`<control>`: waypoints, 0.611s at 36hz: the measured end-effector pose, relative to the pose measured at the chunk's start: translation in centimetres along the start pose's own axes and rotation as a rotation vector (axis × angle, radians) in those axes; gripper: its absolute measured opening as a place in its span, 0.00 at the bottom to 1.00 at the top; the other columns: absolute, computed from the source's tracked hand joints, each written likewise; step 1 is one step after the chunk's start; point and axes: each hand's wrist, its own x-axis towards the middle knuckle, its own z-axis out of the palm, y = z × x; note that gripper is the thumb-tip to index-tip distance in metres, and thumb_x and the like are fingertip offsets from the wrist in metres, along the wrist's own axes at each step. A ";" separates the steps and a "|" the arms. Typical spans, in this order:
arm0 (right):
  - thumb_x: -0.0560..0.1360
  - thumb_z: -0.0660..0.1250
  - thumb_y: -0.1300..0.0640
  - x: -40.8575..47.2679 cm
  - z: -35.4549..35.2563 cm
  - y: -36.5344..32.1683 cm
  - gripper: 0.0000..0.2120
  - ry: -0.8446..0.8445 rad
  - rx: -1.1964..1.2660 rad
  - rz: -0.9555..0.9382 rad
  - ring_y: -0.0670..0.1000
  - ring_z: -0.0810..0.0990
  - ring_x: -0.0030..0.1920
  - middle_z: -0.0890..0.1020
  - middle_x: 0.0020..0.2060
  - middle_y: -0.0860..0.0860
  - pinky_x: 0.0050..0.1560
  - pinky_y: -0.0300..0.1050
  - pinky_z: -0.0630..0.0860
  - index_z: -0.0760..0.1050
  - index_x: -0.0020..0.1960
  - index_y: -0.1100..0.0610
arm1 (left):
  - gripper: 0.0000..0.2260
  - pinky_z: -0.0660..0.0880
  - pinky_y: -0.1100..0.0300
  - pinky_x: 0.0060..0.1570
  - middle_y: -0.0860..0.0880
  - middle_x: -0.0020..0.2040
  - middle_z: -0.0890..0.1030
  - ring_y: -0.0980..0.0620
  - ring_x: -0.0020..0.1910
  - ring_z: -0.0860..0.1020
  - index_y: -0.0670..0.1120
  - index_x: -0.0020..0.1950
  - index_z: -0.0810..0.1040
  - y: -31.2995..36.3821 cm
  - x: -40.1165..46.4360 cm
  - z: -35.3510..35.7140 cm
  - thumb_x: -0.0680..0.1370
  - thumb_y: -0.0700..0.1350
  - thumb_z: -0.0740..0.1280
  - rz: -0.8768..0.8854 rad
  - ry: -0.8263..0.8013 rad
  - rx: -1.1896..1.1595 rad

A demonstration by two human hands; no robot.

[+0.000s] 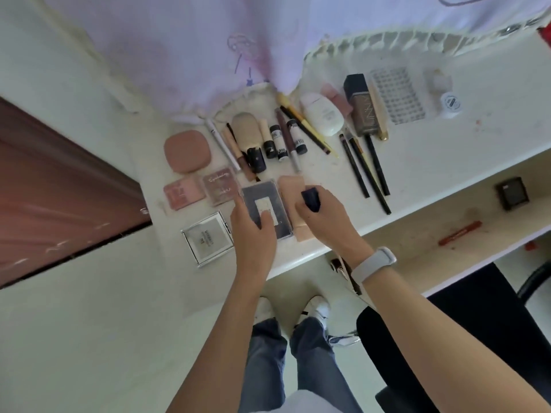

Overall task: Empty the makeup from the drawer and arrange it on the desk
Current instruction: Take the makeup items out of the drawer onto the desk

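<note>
My left hand (pixel 253 231) fingers rest spread on the palette (pixel 265 208); just beside it, my right hand (pixel 323 216) fingers grip a dark cap (pixel 310 198).

Single head view, looking steeply down, close over desk (pixel 417 162).

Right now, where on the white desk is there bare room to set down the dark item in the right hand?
Bare desk lies right of the three black pencils, below the clear lash tray. A smaller patch sits between the pencils and the right hand. The left side is crowded: pink palettes, dark clear-cased palette under the left hand.
</note>
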 end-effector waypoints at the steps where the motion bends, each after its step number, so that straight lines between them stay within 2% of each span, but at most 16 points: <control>1: 0.74 0.64 0.59 0.2 0.0 0.0 0.06 -0.013 -0.021 -0.022 0.47 0.67 0.33 0.69 0.34 0.50 0.32 0.30 0.63 0.70 0.40 0.58 | 0.24 0.64 0.69 0.64 0.47 0.72 0.63 0.52 0.67 0.67 0.46 0.76 0.55 -0.1 -0.2 0.0 0.81 0.43 0.58 0.022 -0.018 0.067; 2: 0.74 0.64 0.59 0.4 0.0 -0.1 0.10 -0.029 -0.041 -0.033 0.46 0.66 0.32 0.67 0.33 0.50 0.31 0.31 0.62 0.67 0.36 0.54 | 0.26 0.54 0.77 0.65 0.47 0.76 0.55 0.52 0.73 0.58 0.45 0.77 0.52 -0.1 -0.6 0.1 0.81 0.43 0.58 0.048 -0.039 0.126; 3: 0.74 0.64 0.59 0.7 -0.1 0.0 0.13 -0.046 -0.056 -0.032 0.44 0.65 0.32 0.65 0.33 0.48 0.32 0.32 0.60 0.64 0.35 0.49 | 0.28 0.46 0.83 0.61 0.49 0.77 0.48 0.53 0.75 0.50 0.44 0.77 0.50 -0.2 -0.9 0.2 0.81 0.43 0.59 0.069 -0.057 0.169; 4: 0.75 0.64 0.59 0.8 -0.2 0.0 0.16 -0.055 -0.070 -0.024 0.43 0.65 0.32 0.65 0.34 0.47 0.33 0.32 0.59 0.62 0.35 0.47 | 0.29 0.44 0.84 0.60 0.50 0.78 0.44 0.54 0.76 0.45 0.44 0.77 0.48 -0.3 -1.2 0.4 0.81 0.44 0.59 0.090 -0.072 0.210; 5: 0.75 0.64 0.58 1.0 -0.3 0.1 0.17 -0.059 -0.084 -0.015 0.42 0.64 0.32 0.64 0.34 0.46 0.33 0.33 0.59 0.60 0.34 0.45 | 0.30 0.45 0.78 0.65 0.51 0.77 0.41 0.54 0.76 0.42 0.45 0.77 0.48 -0.4 -1.4 0.4 0.80 0.44 0.60 0.116 -0.085 0.266; 6: 0.75 0.64 0.58 1.0 -0.4 0.1 0.19 -0.062 -0.091 -0.010 0.42 0.64 0.32 0.63 0.33 0.46 0.34 0.34 0.58 0.58 0.34 0.43 | 0.30 0.47 0.68 0.71 0.50 0.77 0.39 0.52 0.76 0.41 0.45 0.77 0.48 -0.6 -1.5 0.4 0.80 0.44 0.60 0.138 -0.098 0.343; 8: 0.76 0.63 0.57 1.2 -0.5 0.2 0.19 -0.064 -0.092 0.000 0.42 0.63 0.32 0.62 0.32 0.46 0.34 0.35 0.58 0.57 0.33 0.43 | 0.30 0.44 0.53 0.74 0.46 0.76 0.37 0.47 0.75 0.37 0.45 0.77 0.48 -1.0 -1.6 0.5 0.80 0.44 0.61 0.165 -0.117 0.506; 10: 0.76 0.63 0.56 1.3 -0.5 0.0 0.14 -0.055 -0.106 -0.013 0.44 0.65 0.33 0.66 0.32 0.48 0.37 0.37 0.60 0.63 0.35 0.46 | 0.31 0.40 0.49 0.73 0.44 0.76 0.35 0.44 0.74 0.33 0.46 0.77 0.48 -1.3 -1.7 0.5 0.79 0.46 0.62 0.212 -0.122 0.651; 12: 0.76 0.64 0.55 1.4 -0.8 0.0 0.04 -0.031 -0.123 0.005 0.50 0.72 0.41 0.74 0.41 0.54 0.42 0.38 0.63 0.74 0.48 0.55 | 0.32 0.38 0.47 0.72 0.46 0.76 0.34 0.44 0.72 0.30 0.49 0.77 0.47 -1.7 -1.7 0.6 0.79 0.50 0.61 0.298 -0.127 0.773; 14: 0.76 0.65 0.55 1.7 -1.3 0.2 0.19 -0.023 -0.144 0.017 0.57 0.74 0.54 0.76 0.54 0.60 0.46 0.36 0.64 0.69 0.63 0.63 | 0.33 0.36 0.43 0.71 0.46 0.76 0.36 0.43 0.72 0.29 0.52 0.77 0.45 -2.1 -1.5 0.6 0.79 0.55 0.60 0.394 -0.154 0.893; 16: 0.76 0.65 0.55 1.9 -1.8 0.5 0.25 -0.027 -0.171 0.030 0.58 0.72 0.59 0.73 0.59 0.59 0.52 0.37 0.63 0.63 0.69 0.60 | 0.33 0.35 0.40 0.69 0.46 0.77 0.39 0.41 0.72 0.31 0.53 0.77 0.46 -2.4 -1.2 0.8 0.78 0.57 0.60 0.480 -0.186 0.978; 17: 0.76 0.65 0.56 1.9 -2.1 0.6 0.25 -0.031 -0.173 0.031 0.57 0.72 0.57 0.72 0.57 0.58 0.52 0.39 0.64 0.63 0.70 0.59 | 0.32 0.36 0.39 0.69 0.46 0.77 0.41 0.41 0.73 0.33 0.53 0.77 0.49 -2.5 -1.1 0.9 0.78 0.57 0.61 0.513 -0.201 0.997; 19: 0.76 0.64 0.58 1.9 -2.4 0.8 0.25 -0.031 -0.176 0.007 0.52 0.73 0.51 0.70 0.52 0.53 0.52 0.39 0.66 0.63 0.71 0.57 | 0.30 0.41 0.35 0.68 0.45 0.77 0.50 0.38 0.75 0.44 0.53 0.76 0.56 -2.4 -1.2 1.3 0.77 0.57 0.63 0.557 -0.212 1.015; 22: 0.76 0.62 0.60 1.6 -2.7 0.8 0.22 -0.021 -0.178 -0.051 0.48 0.73 0.49 0.70 0.53 0.51 0.53 0.37 0.68 0.66 0.70 0.56 | 0.27 0.49 0.30 0.66 0.44 0.75 0.61 0.36 0.73 0.56 0.51 0.74 0.64 -2.2 -1.2 2.0 0.76 0.54 0.65 0.569 -0.169 1.031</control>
